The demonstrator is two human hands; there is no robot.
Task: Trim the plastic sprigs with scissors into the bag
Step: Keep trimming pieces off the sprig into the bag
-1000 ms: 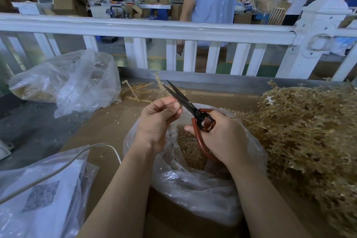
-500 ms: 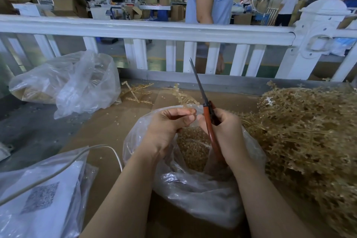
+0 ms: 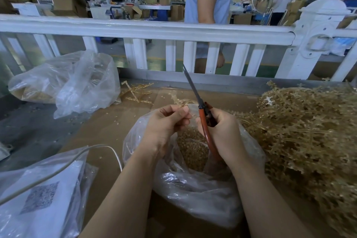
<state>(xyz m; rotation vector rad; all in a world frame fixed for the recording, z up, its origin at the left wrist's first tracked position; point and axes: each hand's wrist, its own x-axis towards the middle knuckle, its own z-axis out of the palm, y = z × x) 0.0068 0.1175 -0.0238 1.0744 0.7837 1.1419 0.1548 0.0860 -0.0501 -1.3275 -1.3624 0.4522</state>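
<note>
Right hand [image 3: 222, 129]: we grip the red-handled scissors [image 3: 201, 110], blades closed and pointing up toward the far railing [image 3: 146, 29].
Left hand [image 3: 166, 121]: we pinch a plastic sprig [image 3: 178, 100] over the open bag [image 3: 193, 185].
Change: a second ago the blades were spread, leaning left; now upright, so we judge a cut finished.
Supply: untrimmed sprig pile [image 3: 301, 131], right on the desk [image 3: 108, 125].

Bare brown counter [image 3: 108, 131] lies open left of the bag [image 3: 202, 189], between it and the crumpled plastic bag [image 3: 77, 83] farther left. A heap of sprigs [image 3: 309, 137] crowds the bag's right side, touching it. The white railing [image 3: 146, 30] walls off the far edge. A packet [image 3: 38, 195] and a cable [image 3: 108, 148] take up the near-left corner.
</note>
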